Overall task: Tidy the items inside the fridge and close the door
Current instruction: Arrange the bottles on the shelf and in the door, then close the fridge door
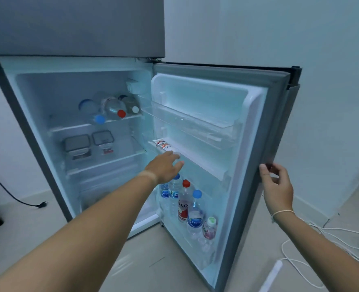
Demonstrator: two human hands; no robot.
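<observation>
The fridge stands open, its door (pixel 280 123) swung out to the right. Three bottles (pixel 113 108) lie on their sides on the top inner shelf. Two lidded containers (pixel 77 144) sit on the shelf below. Several upright bottles (pixel 185 199) fill the bottom door rack. Small sachets (pixel 163 144) rest at the left end of the middle door shelf (pixel 206 163). My left hand (pixel 166 163) reaches to that shelf just below the sachets, fingers spread, holding nothing I can see. My right hand (pixel 277 186) grips the door's outer edge.
The upper door shelf (pixel 195 121) holds nothing visible. A black cable with a plug (pixel 41 204) lies on the floor at the left. White cords (pixel 322 234) trail across the floor at the right, close to the door's swing. White walls stand behind.
</observation>
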